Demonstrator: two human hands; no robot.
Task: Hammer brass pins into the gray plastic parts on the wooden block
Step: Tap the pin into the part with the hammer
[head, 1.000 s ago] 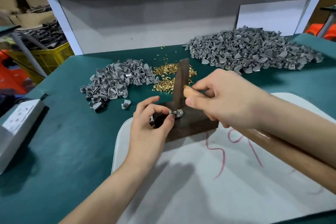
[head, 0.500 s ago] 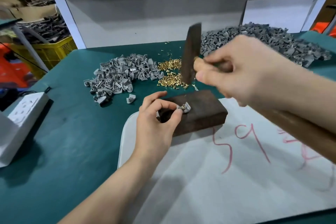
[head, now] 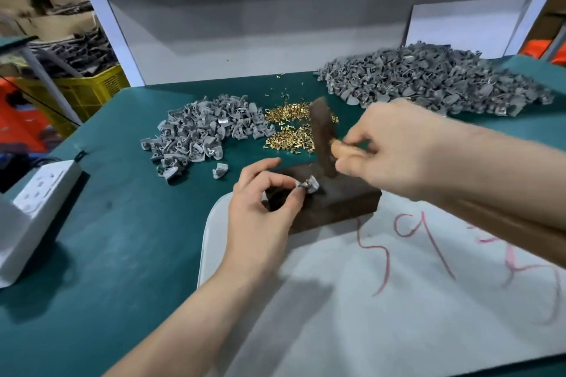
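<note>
Compared with half a second ago, the hammer is brought lower, and its dark head is now seen, blurred, just above the wooden block; whether the part is already touched cannot be told. Nearest, a white sheet with red writing is spread, and the block is set at its far edge. On the block's left end one gray plastic part is pinched between thumb and forefinger of the left hand. The hammer handle is gripped close to the head by the right hand, with the fingers wrapped round it. Farther back, loose brass pins are heaped between a small pile of gray parts and a much larger pile. Which pile is finished cannot be told. Much work is judged to be left.
</note>
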